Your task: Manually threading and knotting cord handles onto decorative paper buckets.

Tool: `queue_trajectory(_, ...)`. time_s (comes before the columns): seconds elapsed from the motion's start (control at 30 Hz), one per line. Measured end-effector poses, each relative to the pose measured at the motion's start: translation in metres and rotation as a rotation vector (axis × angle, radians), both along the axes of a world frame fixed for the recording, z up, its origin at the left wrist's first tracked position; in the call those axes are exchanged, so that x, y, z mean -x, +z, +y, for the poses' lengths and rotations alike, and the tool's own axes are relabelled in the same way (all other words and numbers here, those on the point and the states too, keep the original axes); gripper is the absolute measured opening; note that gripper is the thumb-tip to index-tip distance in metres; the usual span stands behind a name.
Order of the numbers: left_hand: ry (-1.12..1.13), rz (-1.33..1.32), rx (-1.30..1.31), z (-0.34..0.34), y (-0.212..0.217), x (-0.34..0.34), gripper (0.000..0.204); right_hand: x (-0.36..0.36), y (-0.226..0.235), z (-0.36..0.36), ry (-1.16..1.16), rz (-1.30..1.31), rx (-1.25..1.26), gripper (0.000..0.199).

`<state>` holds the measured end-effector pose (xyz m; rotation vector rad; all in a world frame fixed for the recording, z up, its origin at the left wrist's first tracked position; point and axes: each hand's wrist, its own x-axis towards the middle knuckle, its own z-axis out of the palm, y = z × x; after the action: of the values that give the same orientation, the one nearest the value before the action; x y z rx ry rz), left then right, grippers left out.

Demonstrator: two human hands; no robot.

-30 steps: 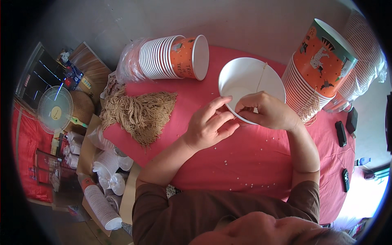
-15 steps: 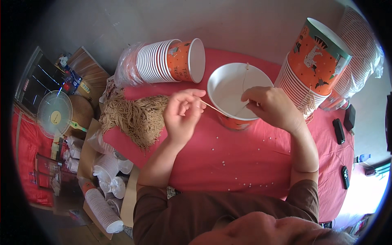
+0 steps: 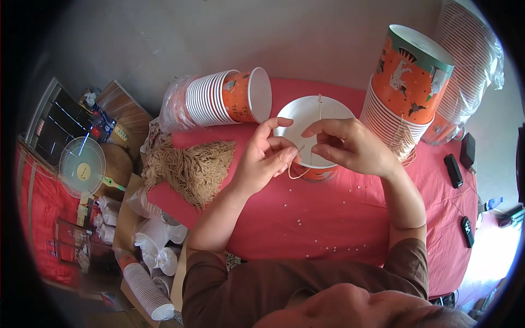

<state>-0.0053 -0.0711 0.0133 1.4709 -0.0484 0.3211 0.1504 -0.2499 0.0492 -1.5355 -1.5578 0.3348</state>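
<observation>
A white-lined orange paper bucket [image 3: 320, 174] stands open-topped on the red cloth between my hands. My left hand [image 3: 262, 158] pinches a thin beige cord [image 3: 296, 177] between thumb and forefinger at the bucket's near left rim; a short end sticks up from the pinch and a loop hangs below. Above the bucket's right side, my right hand [image 3: 358, 145] has its thumb and forefinger apart, with nothing visible between them. Cord also runs from a small knot [image 3: 320, 98] at the far rim down inside the bucket, partly hidden by my right fingers.
A bundle of beige cords [image 3: 191, 169] lies to the left. Behind it rests a sideways stack of paper buckets [image 3: 213, 98]. At right rises a tall bucket stack [image 3: 391, 120] with cords hanging. Small white dots [image 3: 299, 221] are scattered on the red tablecloth [image 3: 273, 235]. A remote [image 3: 467, 232] lies right.
My left hand has moved right to the bucket's rim, and the taut cord has slackened into a loop. My right hand's thumb and forefinger have parted. The whole view has shifted slightly.
</observation>
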Motion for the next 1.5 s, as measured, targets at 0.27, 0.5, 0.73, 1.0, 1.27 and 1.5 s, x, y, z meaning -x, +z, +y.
queue_trajectory(0.27,-0.013,-0.012,-0.040,-0.008,-0.001,-0.006,0.035,0.001,-0.008,0.006,0.064,-0.053,-0.096,0.012)
queue_trajectory(0.5,-0.048,0.104,0.137,-0.015,0.001,-0.004,0.012,0.003,-0.008,0.004,-0.040,0.014,-0.099,0.003)
queue_trajectory(0.73,0.296,-0.076,-0.239,-0.022,-0.007,-0.008,0.009,0.000,0.009,-0.006,0.007,0.145,-0.051,0.011)
queue_trajectory(1.0,0.330,-0.123,-0.535,-0.031,-0.014,-0.002,0.009,0.005,0.004,-0.002,0.126,0.146,-0.039,0.017)
queue_trajectory(1.27,0.109,0.004,-0.110,-0.025,-0.016,-0.001,0.010,-0.001,-0.012,0.015,-0.030,-0.069,-0.252,0.016)
queue_trajectory(1.5,0.085,0.011,0.243,-0.003,-0.026,-0.001,0.014,0.007,-0.005,0.009,-0.029,-0.337,-0.284,0.018)
